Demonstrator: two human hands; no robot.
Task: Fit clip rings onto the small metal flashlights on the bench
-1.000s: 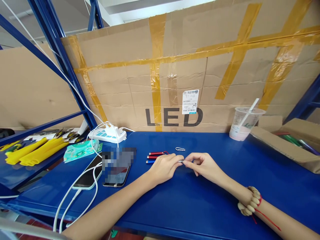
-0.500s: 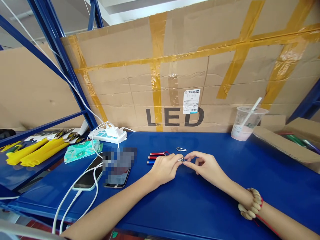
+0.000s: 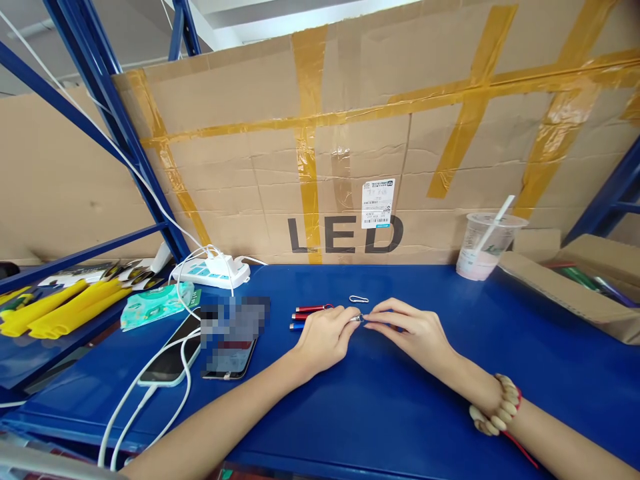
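Observation:
My left hand [image 3: 324,337] rests on the blue table [image 3: 380,400], fingers curled round a small silver piece [image 3: 358,319] at its fingertips. My right hand [image 3: 410,330] meets it from the right, thumb and forefinger pinched at the same piece. Just left of my left hand lie three small pen-shaped tubes, two red [image 3: 309,309] and one blue [image 3: 296,326]. A small metal clip [image 3: 359,299] lies on the table just behind my fingertips. My right wrist wears a bead bracelet [image 3: 495,413].
Two phones [image 3: 173,357] with white cables lie at the left, near a power strip [image 3: 210,272] and a wipes pack [image 3: 157,303]. A plastic cup [image 3: 483,247] with a straw stands at the back right, beside an open cardboard box [image 3: 575,287]. A taped cardboard wall [image 3: 350,147] stands behind.
Both hands have stayed together on the small silver piece, with only slight finger shifts; my right fingers now stretch flatter toward it. The camera has shifted a little.

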